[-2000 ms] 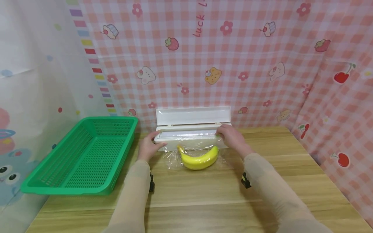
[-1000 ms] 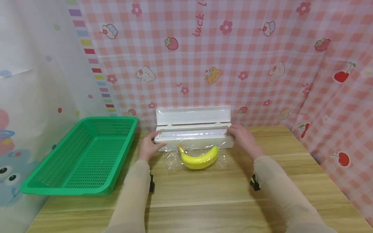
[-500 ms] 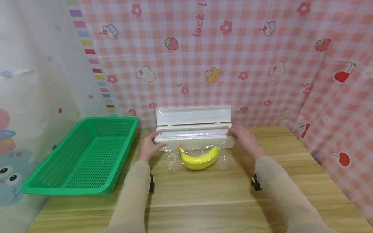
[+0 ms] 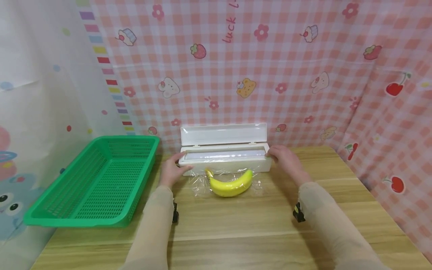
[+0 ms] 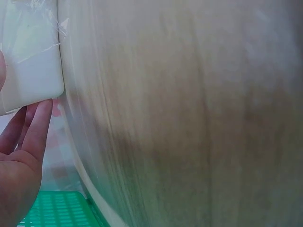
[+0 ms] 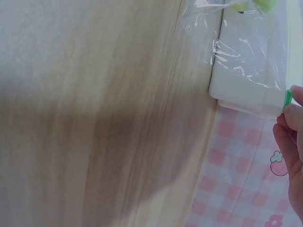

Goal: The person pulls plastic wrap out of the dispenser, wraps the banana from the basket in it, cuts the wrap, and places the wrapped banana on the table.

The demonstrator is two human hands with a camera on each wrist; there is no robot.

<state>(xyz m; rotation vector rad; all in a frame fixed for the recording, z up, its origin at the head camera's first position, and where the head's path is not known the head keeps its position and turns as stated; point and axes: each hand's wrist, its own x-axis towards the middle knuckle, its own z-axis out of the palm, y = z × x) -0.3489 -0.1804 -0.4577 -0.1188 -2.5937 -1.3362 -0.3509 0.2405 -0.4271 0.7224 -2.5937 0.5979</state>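
White plastic makes up the long box (image 4: 224,164) at the far side of the wooden table (image 4: 229,236), its lid (image 4: 224,135) standing raised along the far edge and a pale roll (image 4: 226,154) lying inside. Clear film (image 4: 200,186) hangs down the near face and lies crumpled about the yellow banana (image 4: 231,187), which rests just nearer than the box; whether the film covers it or only runs beneath, I cannot tell.

At the left end, the left hand (image 4: 171,171) holds the corner lightly, thumb on the near face, fingers nearly straight against the end. At the right end, the right hand (image 4: 287,161) pinches a small green piece (image 6: 288,100) between thumb and fingertips.

That light left hold seems the weak point: a hard sideways drag on the green piece could swing or slide the box and tug the banana out of place. If the film is slack or not cut right through at either end, it would likely tear raggedly when pulled. Thin as it is, the film could also cling to itself in those creases. The green basket (image 4: 74,222) on the left stands well apart from all this.
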